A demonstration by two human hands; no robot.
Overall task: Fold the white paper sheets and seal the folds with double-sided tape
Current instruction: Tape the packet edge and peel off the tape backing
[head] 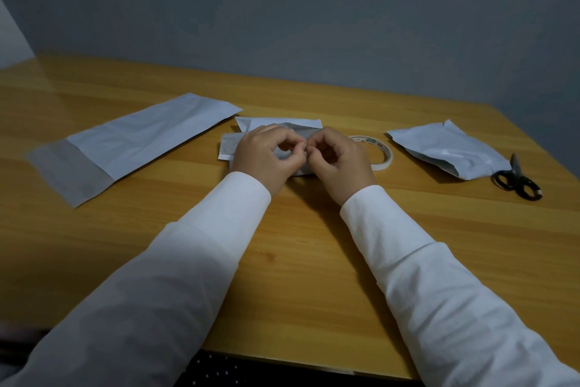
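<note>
white sleeves lead to left hand [266,154] & right hand [337,156], both pinching tiny tape bit [305,151] over folded sheet [276,129]; prob peeling backing, next press fold shut.

Sleeves: long, white, plain cloth, creased, reaching both wrists.
Left sleeve [150,276]: lower left of frame.
Right sleeve [439,286]: lower right of frame.
Hands: bare.
</note>
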